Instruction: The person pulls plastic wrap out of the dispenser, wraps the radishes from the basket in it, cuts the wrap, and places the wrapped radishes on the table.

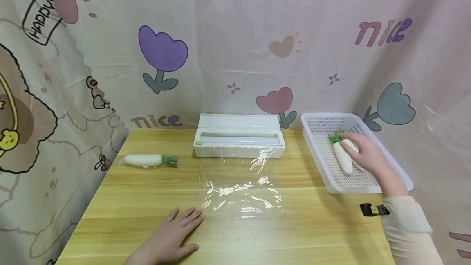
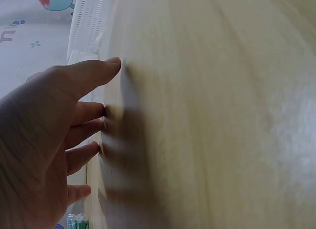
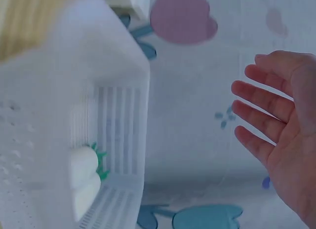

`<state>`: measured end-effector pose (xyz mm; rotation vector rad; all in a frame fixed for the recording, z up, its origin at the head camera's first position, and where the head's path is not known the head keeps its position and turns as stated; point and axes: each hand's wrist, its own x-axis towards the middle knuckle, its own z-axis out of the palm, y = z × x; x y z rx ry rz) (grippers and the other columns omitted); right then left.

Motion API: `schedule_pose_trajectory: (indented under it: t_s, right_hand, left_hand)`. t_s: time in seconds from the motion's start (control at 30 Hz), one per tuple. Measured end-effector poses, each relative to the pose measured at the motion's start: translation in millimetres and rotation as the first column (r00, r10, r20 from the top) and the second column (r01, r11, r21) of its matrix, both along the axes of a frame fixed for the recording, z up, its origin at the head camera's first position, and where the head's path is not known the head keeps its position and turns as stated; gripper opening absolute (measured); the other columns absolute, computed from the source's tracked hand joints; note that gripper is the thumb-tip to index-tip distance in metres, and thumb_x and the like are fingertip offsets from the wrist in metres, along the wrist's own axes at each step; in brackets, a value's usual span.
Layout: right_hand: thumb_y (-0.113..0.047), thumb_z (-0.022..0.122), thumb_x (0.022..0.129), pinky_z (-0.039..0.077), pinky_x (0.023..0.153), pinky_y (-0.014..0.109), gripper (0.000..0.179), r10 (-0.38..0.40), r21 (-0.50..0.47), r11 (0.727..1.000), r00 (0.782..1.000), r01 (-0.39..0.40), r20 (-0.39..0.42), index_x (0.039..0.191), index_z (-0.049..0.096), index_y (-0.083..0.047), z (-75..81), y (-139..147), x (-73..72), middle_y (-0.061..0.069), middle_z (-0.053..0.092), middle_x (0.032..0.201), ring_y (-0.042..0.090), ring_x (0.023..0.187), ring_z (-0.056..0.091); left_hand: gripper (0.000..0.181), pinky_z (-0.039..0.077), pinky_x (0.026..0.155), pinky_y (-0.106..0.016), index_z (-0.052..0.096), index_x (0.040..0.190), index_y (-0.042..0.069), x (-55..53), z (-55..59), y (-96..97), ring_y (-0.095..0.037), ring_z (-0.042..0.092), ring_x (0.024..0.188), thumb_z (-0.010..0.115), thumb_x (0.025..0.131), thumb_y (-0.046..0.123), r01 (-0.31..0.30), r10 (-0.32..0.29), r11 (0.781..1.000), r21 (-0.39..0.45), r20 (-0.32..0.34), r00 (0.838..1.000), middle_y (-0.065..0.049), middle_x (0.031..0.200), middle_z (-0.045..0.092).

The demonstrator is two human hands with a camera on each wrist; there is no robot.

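Note:
My right hand (image 1: 362,154) hovers over a white plastic basket (image 1: 353,189), fingers spread and apart from the radishes in the right wrist view. Two white radishes (image 1: 344,160) with green tops lie side by side in the basket; the hand partly hides one in the head view. Flat on the wooden table, my left hand (image 1: 167,236) has its fingers extended beside a sheet of cling film (image 1: 243,201). That clear sheet runs toward me from a white cling film dispenser (image 1: 239,151), whose lid is raised.
At the table's left lies another white radish (image 1: 143,160), wrapped in clear film. A patterned cloth (image 1: 228,52) hangs directly behind the table (image 1: 294,236) and along its sides. The dispenser stands at the back middle, the basket at the right edge.

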<state>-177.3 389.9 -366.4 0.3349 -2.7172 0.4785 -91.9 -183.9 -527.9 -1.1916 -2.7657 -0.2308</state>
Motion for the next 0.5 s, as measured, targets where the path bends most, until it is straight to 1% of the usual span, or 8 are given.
schedule_pose_trajectory:
  t_s: [0.17, 0.2, 0.23, 0.27, 0.37, 0.4, 0.43, 0.5]
  right_hand:
    - [-0.026, 0.051, 0.101, 0.037, 0.093, 0.07, 0.039, -0.099, -0.056, 0.993, 0.993, 0.103, 0.062, 0.13, 0.055, 0.0, 8.0, 23.1, -23.9, 0.032, 0.054, 0.13, 0.053, 0.117, 0.048]
    - [-0.029, 0.05, 0.102, 0.038, 0.093, 0.07, 0.042, -0.124, -0.074, 0.989, 0.989, 0.13, 0.08, 0.132, 0.054, 0.0, 8.5, 27.7, -28.0, 0.033, 0.052, 0.132, 0.053, 0.118, 0.047]
    - [-0.031, 0.048, 0.102, 0.037, 0.094, 0.07, 0.045, -0.146, -0.1, 0.983, 0.984, 0.156, 0.104, 0.134, 0.052, 0.0, 8.5, 32.4, -32.0, 0.033, 0.05, 0.134, 0.053, 0.119, 0.045]
    - [-0.034, 0.047, 0.102, 0.037, 0.095, 0.071, 0.048, -0.169, -0.126, 0.975, 0.978, 0.184, 0.124, 0.135, 0.051, 0.001, 7.6, 37.4, -36.0, 0.033, 0.048, 0.135, 0.053, 0.121, 0.043]
    - [-0.039, 0.044, 0.102, 0.04, 0.093, 0.07, 0.053, -0.218, -0.205, 0.946, 0.961, 0.25, 0.168, 0.138, 0.048, 0.001, 3.2, 52.3, -47.1, 0.033, 0.047, 0.136, 0.052, 0.119, 0.045]
    - [-0.041, 0.043, 0.102, 0.041, 0.093, 0.068, 0.055, -0.23, -0.232, 0.935, 0.956, 0.269, 0.182, 0.138, 0.047, 0.001, 0.9, 56.6, -51.1, 0.032, 0.047, 0.135, 0.05, 0.119, 0.045]
    - [-0.043, 0.042, 0.102, 0.043, 0.092, 0.065, 0.057, -0.245, -0.253, 0.923, 0.95, 0.29, 0.195, 0.139, 0.047, 0.001, -1.6, 60.5, -55.2, 0.031, 0.048, 0.134, 0.047, 0.118, 0.046]
    - [-0.046, 0.041, 0.101, 0.045, 0.089, 0.058, 0.061, -0.273, -0.289, 0.899, 0.936, 0.33, 0.22, 0.139, 0.046, 0.001, -8.0, 67.2, -63.0, 0.03, 0.049, 0.132, 0.042, 0.115, 0.047]
  left_hand:
    - [0.068, -0.026, 0.113, -0.018, 0.049, 0.144, 0.018, 1.7, -1.4, -0.5, -0.024, 0.051, 0.133, 0.052, 0.091, 0.061, -0.011, 0.011, 1.0, 0.016, -0.004, 1.0, 0.0, 0.148, 0.051]
    - [0.068, -0.02, 0.119, -0.024, 0.049, 0.144, 0.019, 2.7, -1.1, -0.5, -0.024, 0.051, 0.133, 0.052, 0.091, 0.062, -0.016, 0.016, 1.0, 0.014, -0.002, 1.0, 0.0, 0.148, 0.051]
    - [0.068, -0.019, 0.119, -0.024, 0.049, 0.144, 0.019, 3.7, -0.7, -0.7, -0.024, 0.051, 0.133, 0.052, 0.091, 0.061, -0.02, 0.02, 1.0, 0.018, 0.005, 1.0, 0.0, 0.148, 0.051]
    - [0.067, -0.019, 0.119, -0.024, 0.049, 0.144, 0.019, 4.4, -0.4, -0.6, -0.024, 0.051, 0.133, 0.052, 0.091, 0.061, -0.023, 0.023, 1.0, 0.019, 0.011, 1.0, 0.0, 0.148, 0.051]
    - [0.067, -0.009, 0.122, -0.03, 0.049, 0.144, 0.02, 7.5, -0.2, -0.2, -0.024, 0.051, 0.133, 0.052, 0.092, 0.062, -0.036, 0.036, 0.999, 0.018, 0.01, 0.999, 0.001, 0.148, 0.051]
    - [0.067, -0.003, 0.121, -0.032, 0.049, 0.143, 0.02, 8.1, -0.4, -0.1, -0.023, 0.051, 0.133, 0.052, 0.091, 0.062, -0.038, 0.038, 0.999, 0.018, 0.003, 0.999, 0.002, 0.147, 0.051]
    - [0.067, -0.008, 0.119, -0.028, 0.05, 0.143, 0.02, 8.5, -0.6, -0.1, -0.023, 0.051, 0.133, 0.053, 0.091, 0.062, -0.039, 0.039, 0.999, 0.024, 0.003, 0.999, 0.002, 0.147, 0.051]
    - [0.066, 0.0, 0.114, -0.031, 0.051, 0.142, 0.02, 9.1, -0.7, 0.2, -0.022, 0.052, 0.132, 0.054, 0.091, 0.062, -0.042, 0.043, 0.999, 0.028, -0.014, 0.999, 0.003, 0.146, 0.052]
